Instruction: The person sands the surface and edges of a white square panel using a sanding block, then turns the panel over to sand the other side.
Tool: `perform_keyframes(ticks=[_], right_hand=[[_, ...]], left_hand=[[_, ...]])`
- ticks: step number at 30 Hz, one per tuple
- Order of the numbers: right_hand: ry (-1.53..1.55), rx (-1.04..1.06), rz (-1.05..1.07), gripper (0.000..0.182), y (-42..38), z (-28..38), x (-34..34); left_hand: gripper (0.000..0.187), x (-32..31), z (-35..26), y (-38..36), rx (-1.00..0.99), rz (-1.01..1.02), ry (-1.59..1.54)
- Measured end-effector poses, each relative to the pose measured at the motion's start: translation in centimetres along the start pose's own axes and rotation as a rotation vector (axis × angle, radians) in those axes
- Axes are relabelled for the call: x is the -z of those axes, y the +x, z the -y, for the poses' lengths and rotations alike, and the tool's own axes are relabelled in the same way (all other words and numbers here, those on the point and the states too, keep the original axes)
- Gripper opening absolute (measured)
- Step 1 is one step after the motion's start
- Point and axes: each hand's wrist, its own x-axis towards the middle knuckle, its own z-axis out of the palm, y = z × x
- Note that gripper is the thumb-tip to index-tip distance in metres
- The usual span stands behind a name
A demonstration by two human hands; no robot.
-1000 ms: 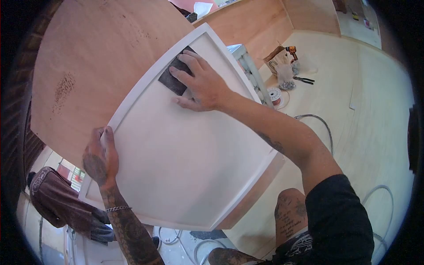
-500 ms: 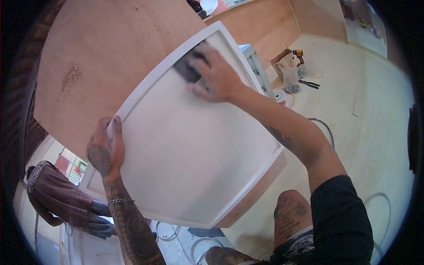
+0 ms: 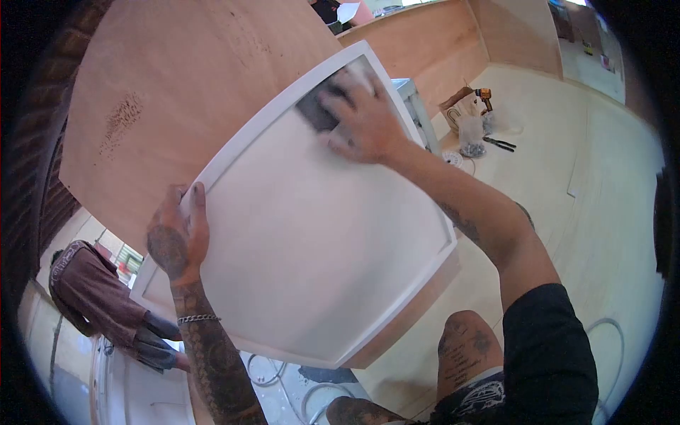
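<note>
A white framed panel point(image 3: 304, 241) with a raised rim stands tilted in front of me. My left hand point(image 3: 177, 237) is closed on its left rim, thumb on the front and fingers wrapped round the edge. Near the panel's top corner, my right hand point(image 3: 365, 120) presses a dark grey piece of sandpaper point(image 3: 316, 110) flat against the white face. Motion blurs that hand's fingers a little. Greyish smudges show on the panel's surface around and below it.
A large plywood sheet point(image 3: 177, 78) stands behind the panel. At right, a yellow drill point(image 3: 484, 98), pliers point(image 3: 501, 144) and a plastic bag point(image 3: 470, 134) lie on pale boards. A person in a brown shirt point(image 3: 95, 294) bends at lower left. Hoses point(image 3: 319, 397) lie below.
My right hand and the sandpaper remain near the panel's top corner, with the fingers blurred in both frames. The whole view has shifted slightly. My left hand keeps its hold on the rim.
</note>
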Motion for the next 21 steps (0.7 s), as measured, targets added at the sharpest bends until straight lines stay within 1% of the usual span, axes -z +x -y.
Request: perform_keyframes(ticks=[1,2,3,5,6,7,8,9,10,11,12,13,14,16,17,18,20,21], right_hand=[[0.080,0.031,-0.019,0.053,-0.1,0.9,0.0],[0.079,0.030,-0.020,0.053,-0.3,-0.3,-0.4],[0.045,-0.016,-0.038,0.056,-0.3,-2.4,-1.0],[-0.081,-0.060,-0.062,0.059,-0.3,-4.0,-1.1],[-0.080,-0.061,-0.062,0.059,-0.1,-2.6,-1.0],[-0.032,-0.056,-0.085,0.054,-0.1,-0.9,-1.4],[0.016,-0.054,-0.103,0.049,-0.2,0.9,-1.2],[0.127,0.013,-0.076,0.049,-0.3,1.9,-0.7],[0.123,0.009,-0.076,0.049,-0.4,0.6,-0.8],[0.018,-0.055,-0.054,0.054,-0.4,-1.5,-1.1],[-0.087,-0.120,-0.032,0.059,-0.4,-2.6,-1.2],[-0.188,-0.080,-0.019,0.061,-0.6,-3.2,-1.5],[-0.192,-0.076,-0.016,0.061,-0.4,-1.9,-1.2],[-0.050,-0.062,-0.023,0.051,-0.8,1.7,-1.2],[-0.034,-0.053,-0.041,0.052,-0.7,2.4,-0.8],[-0.036,-0.055,-0.035,0.052,-0.7,1.2,-1.0],[-0.059,-0.051,-0.039,0.061,-0.2,-2.4,-1.9],[-0.035,-0.162,-0.032,0.062,-0.1,-2.7,-1.5]], left_hand=[[0.040,0.0,-0.1,-0.1,-0.003,-0.006,0.001],[0.040,0.2,-0.1,-0.2,-0.003,-0.006,0.001],[0.040,0.5,-0.3,-0.3,0.000,0.016,0.002],[0.040,0.6,0.0,-0.4,0.008,0.033,0.005],[0.040,0.2,0.3,-0.4,-0.024,-0.018,0.016],[0.040,-0.3,0.2,-0.2,-0.053,-0.074,0.021],[0.040,-0.4,0.2,-0.2,-0.049,-0.073,0.017],[0.040,-0.4,0.3,-0.1,-0.042,-0.061,0.028],[0.041,-0.5,0.3,0.0,-0.037,-0.048,0.041],[0.041,-0.2,0.1,0.0,-0.039,-0.043,0.040],[0.041,0.4,-0.3,0.1,0.014,0.028,0.040],[0.041,0.6,-0.4,0.2,0.069,0.094,0.037],[0.041,0.5,-0.2,0.3,0.071,0.094,0.030],[0.042,-0.2,0.1,0.2,0.041,0.039,0.062],[0.042,-0.4,0.1,0.3,0.039,0.045,0.056],[0.043,-0.6,0.1,0.5,0.010,0.014,0.050],[0.044,-0.7,0.2,0.5,-0.015,-0.012,0.047],[0.045,-0.6,0.5,0.3,-0.033,-0.039,0.033]])
